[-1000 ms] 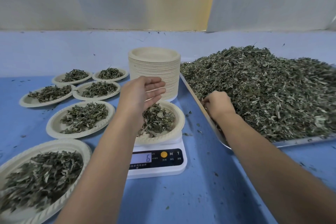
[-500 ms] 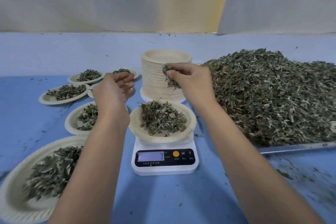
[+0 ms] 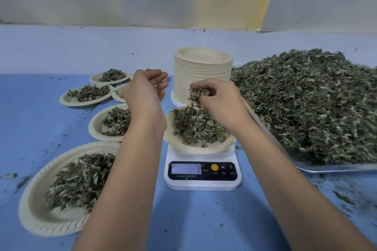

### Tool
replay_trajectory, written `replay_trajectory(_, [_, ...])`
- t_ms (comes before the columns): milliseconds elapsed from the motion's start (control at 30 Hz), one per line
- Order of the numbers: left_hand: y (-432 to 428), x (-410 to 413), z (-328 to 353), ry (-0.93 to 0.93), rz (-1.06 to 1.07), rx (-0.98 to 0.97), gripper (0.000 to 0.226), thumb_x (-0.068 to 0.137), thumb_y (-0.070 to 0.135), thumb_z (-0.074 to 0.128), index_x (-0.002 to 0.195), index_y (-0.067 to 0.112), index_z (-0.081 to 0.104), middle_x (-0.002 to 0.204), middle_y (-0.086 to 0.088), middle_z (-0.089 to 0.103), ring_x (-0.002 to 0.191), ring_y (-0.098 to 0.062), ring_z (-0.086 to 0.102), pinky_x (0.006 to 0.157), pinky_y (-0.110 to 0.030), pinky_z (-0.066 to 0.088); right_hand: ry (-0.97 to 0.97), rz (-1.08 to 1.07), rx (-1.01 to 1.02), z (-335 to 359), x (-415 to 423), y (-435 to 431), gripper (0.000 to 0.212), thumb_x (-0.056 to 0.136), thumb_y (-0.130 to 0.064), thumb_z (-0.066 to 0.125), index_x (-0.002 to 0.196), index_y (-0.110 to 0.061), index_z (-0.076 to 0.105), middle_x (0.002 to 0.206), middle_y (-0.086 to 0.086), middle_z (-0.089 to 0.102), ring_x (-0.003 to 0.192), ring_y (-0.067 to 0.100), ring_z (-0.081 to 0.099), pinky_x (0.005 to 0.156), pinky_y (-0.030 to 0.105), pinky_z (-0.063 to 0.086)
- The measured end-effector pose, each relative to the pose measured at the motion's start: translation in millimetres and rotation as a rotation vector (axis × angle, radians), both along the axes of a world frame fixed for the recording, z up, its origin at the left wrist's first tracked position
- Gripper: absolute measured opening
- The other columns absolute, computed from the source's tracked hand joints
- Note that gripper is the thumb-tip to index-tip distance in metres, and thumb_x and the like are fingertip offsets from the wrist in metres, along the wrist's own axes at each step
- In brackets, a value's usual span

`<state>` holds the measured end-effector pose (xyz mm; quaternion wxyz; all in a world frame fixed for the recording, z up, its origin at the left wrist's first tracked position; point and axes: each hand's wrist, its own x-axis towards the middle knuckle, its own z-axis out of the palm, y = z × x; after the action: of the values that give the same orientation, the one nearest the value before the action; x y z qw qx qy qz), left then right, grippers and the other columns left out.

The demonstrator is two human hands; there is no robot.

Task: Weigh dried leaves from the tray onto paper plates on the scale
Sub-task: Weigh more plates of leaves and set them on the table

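Over the beige paper plate (image 3: 193, 150) on the white scale (image 3: 204, 185), your right grip (image 3: 221, 101) pinches dried leaves (image 3: 196, 93), left grip (image 3: 145, 90) released; judging by that, sprinkle sparingly.

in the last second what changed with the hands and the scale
The right hand left the edge of the tray with a pinch of leaves and now holds it above the plate on the scale. The left hand drew back from over that plate to its left, empty. The display went from 6 to 7. The plate stack and filled plates stayed put.
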<state>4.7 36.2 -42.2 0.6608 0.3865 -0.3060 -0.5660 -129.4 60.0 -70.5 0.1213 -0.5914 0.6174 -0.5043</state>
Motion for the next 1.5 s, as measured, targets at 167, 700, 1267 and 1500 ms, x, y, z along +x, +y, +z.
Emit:
replay_trajectory(167, [0.1, 0.4, -0.7, 0.001, -0.011, 0.013, 0.032, 0.095, 0.017, 0.036, 0.076, 0.011, 0.061, 0.072, 0.0, 0.069, 0.056, -0.009, 0.058, 0.053, -0.016, 0.043, -0.014, 0.013, -0.077, 2.4, 3.4, 2.6, 0.023, 0.083, -0.007, 0.068, 0.101, -0.019, 0.074, 0.069, -0.02, 0.058, 0.041, -0.003, 0.045, 0.042, 0.007, 0.031])
replay_trajectory(700, [-2.2, 2.7, -1.9, 0.026, -0.058, 0.047, 0.028, 0.094, 0.013, 0.038, 0.078, 0.01, 0.061, 0.073, -0.001, 0.069, 0.058, -0.01, 0.058, 0.054, -0.016, 0.043, -0.073, 0.006, -0.078, 10.6, -0.5, 6.7, 0.018, 0.082, -0.011, 0.071, 0.094, -0.022, 0.075, 0.083, -0.015, 0.069, 0.072, 0.002, 0.064, 0.074, 0.019, 0.051])
replay_trajectory(1267, [-3.7, 1.9, -3.4, 0.04, -0.075, 0.053, 0.029, 0.095, 0.015, 0.038, 0.078, 0.01, 0.061, 0.07, 0.0, 0.069, 0.055, -0.01, 0.057, 0.054, -0.016, 0.043, -0.42, 0.008, -0.209, 13.2, 2.1, 0.6, 0.026, 0.083, 0.0, 0.066, 0.084, -0.026, 0.072, 0.089, -0.001, 0.071, 0.088, 0.014, 0.066, 0.09, 0.041, 0.054])
replay_trajectory(1500, [-3.1, -0.3, -3.9, 0.027, -0.104, 0.052, 0.03, 0.095, 0.014, 0.037, 0.079, 0.01, 0.062, 0.076, -0.001, 0.069, 0.059, -0.011, 0.058, 0.055, -0.016, 0.044, -0.379, -0.011, -0.211, 12.2, 5.1, 1.5, 0.024, 0.082, -0.003, 0.066, 0.085, -0.025, 0.073, 0.08, -0.011, 0.068, 0.079, 0.005, 0.061, 0.089, 0.038, 0.053])
